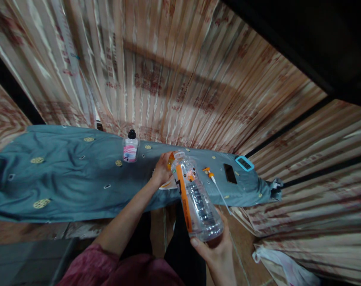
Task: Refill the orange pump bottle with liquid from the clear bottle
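My right hand grips the base of a clear plastic bottle with an orange label stripe, holding it tilted with its neck pointing away from me. My left hand is at the bottle's mouth, fingers closed around an orange cap there. Both hands are above the near edge of a surface covered with a teal cloth. A white paper or cloth piece lies under my left hand.
On the cloth stand a small bottle with a black cap and pink label, an orange spray nozzle with a white tube, a dark phone and a blue-framed device. Striped curtains hang behind. A white bag lies at lower right.
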A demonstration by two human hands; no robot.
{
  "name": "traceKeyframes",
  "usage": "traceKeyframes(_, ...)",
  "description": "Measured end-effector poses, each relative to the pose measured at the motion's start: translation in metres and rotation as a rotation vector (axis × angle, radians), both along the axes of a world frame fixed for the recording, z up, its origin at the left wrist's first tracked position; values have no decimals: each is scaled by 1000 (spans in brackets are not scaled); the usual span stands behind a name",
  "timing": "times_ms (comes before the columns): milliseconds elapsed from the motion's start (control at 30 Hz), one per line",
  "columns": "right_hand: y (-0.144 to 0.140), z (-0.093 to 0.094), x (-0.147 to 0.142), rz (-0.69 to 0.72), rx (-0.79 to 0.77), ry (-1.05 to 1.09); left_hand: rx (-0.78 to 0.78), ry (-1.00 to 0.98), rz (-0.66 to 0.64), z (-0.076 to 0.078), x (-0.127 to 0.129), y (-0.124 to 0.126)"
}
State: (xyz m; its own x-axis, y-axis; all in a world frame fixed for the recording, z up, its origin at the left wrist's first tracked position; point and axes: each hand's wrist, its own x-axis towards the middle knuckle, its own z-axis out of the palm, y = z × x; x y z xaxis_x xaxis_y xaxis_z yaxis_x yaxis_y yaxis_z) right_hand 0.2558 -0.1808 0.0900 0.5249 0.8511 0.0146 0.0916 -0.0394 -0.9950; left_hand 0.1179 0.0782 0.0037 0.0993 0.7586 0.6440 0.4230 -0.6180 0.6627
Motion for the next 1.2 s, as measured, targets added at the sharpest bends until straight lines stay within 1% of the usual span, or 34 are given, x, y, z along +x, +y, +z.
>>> traceKeyframes(100, 0, 1, -1, -1, -2, 25, -5, 11, 4, 1, 0, 0)
traceKeyframes(300, 1, 4, -3, 0, 1, 70, -31, 4, -15, 6, -1, -4)
traceKeyframes(533, 0, 0, 0, 5, 25, -23, -47, -20, -12, 6, -2, -4)
traceKeyframes(700, -1, -1, -1, -11, 30, 26, -65, -19, -29, 11, -1, -5)
traceKeyframes(800, -1, 0, -2, -9, 11, 14, -73, -18, -30, 12, -1, -5)
traceKeyframes(967, -1, 1, 0, 8, 10, -46, -45, -9, -36, 9, -2, -4)
traceKeyframes(1100, 0, 3, -2, -7, 10, -32, -31, -24, -27, 4, -2, -3)
traceKeyframes(1200, 0, 4, -4, 14, 12, 0, -34, -38, -22, 1, -1, -2)
